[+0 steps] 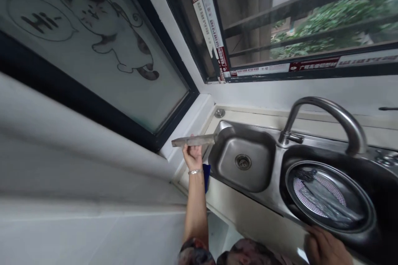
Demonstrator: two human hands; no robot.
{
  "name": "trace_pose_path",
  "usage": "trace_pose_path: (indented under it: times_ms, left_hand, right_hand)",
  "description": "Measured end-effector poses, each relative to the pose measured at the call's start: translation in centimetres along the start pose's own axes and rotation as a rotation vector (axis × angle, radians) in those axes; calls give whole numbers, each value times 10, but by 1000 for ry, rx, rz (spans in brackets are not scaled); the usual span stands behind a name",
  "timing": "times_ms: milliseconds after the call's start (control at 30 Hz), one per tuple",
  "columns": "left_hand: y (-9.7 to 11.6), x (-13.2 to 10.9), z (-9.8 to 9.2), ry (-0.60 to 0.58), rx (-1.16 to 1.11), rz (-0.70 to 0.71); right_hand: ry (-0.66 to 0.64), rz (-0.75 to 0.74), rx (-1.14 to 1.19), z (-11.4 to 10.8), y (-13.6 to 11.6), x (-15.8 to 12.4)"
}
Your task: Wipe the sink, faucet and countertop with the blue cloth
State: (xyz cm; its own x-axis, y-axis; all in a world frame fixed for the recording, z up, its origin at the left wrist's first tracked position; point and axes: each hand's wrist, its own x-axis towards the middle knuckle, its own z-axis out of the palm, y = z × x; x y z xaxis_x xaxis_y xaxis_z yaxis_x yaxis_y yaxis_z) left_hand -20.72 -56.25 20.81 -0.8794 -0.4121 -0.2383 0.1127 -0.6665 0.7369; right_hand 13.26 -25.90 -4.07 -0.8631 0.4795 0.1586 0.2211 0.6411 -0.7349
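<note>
My left hand [193, 156], with a silvery bracelet at the wrist, is closed on a long, flat, greyish-brown strip [199, 140]. The strip lies roughly level at the left end of the small steel sink basin [226, 174]; its kind is unclear. My right hand [328, 248] is low at the right, by the front edge of the larger basin [290, 211]. Its fingers are curled and smeared, so any hold is unclear. Near it, a round metal basin [373, 215] sits in the larger basin, with a perforated surface and a clear, shiny piece inside.
A curved steel faucet [323, 103] rises behind the sinks. Dark blue cloth-like material [206, 177] lies beside my left wrist. A round metal fitting [219, 112] is in the back-left corner of the pale counter [236, 205]. Framed windows [248, 20] border the sink area.
</note>
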Motion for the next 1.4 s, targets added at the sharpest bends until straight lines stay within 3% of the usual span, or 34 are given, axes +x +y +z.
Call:
trace_pose_path:
  times_ms: [133, 200, 267, 367, 433, 533, 600, 700, 867, 1100, 1267, 1400]
  left_hand:
    - [-11, -52, -8, -195, 29, -110]
    - [-14, -76, -13, -238, 49, -160]
    - [-14, -100, -19, -266, 75, -187]
    - [-11, -134, -30, -297, 126, -235]
    - [-6, -154, -39, -301, 156, -265]
    - [2, -178, -53, -258, 174, -253]
    - [6, -191, -63, -173, 193, -200]
    - [11, -203, -75, -99, 257, -143]
    - [11, -208, -85, -302, 287, -184]
    - [11, -185, -68, -487, 284, -305]
    - [20, -162, -64, -544, 287, -365]
    - [18, -148, -66, -516, 267, -420]
  right_hand:
    - [85, 18, 188, -10, -30, 16]
    - [74, 49, 362, -21, -63, 36]
    - [-48, 3, 553, -35, -104, 59]
    - [-146, -207, 648, -64, -170, 86]
    - [-202, -452, 638, -84, -208, 97]
    - [-293, -816, 602, -102, -251, 106]
    - [-378, -988, 561, -102, -269, 108]
    - [-506, -1117, 533, -91, -279, 105]
    - [-513, -1112, 497, -84, -266, 94]
    - [-519, -1017, 594, -82, -250, 79]
    - [-681, -874, 703, -78, -237, 65]
    - [-841, -611, 766, -87, -235, 58]
